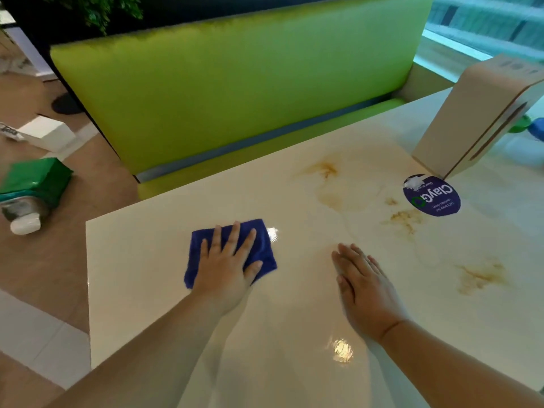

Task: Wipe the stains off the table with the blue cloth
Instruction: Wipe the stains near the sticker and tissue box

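Observation:
A folded blue cloth (pixel 263 248) lies on the glossy cream table (pixel 141 260), left of centre. My left hand (pixel 226 267) presses flat on the cloth with fingers spread, covering most of it. To the right, my right hand (pixel 363 290) rests flat on the bare tabletop, fingers together, holding nothing. Brownish stains mark the table's right half: one at the far side (pixel 326 169), one near the sticker (pixel 404 219), one at the right (pixel 479 276).
A beige box-shaped stand (pixel 471 113) sits at the table's far right, with a round purple sticker (pixel 431 195) in front of it. A green bench seat (pixel 229 83) runs along the far edge. A green pack and a white bottle (pixel 26 225) lie on the floor at left.

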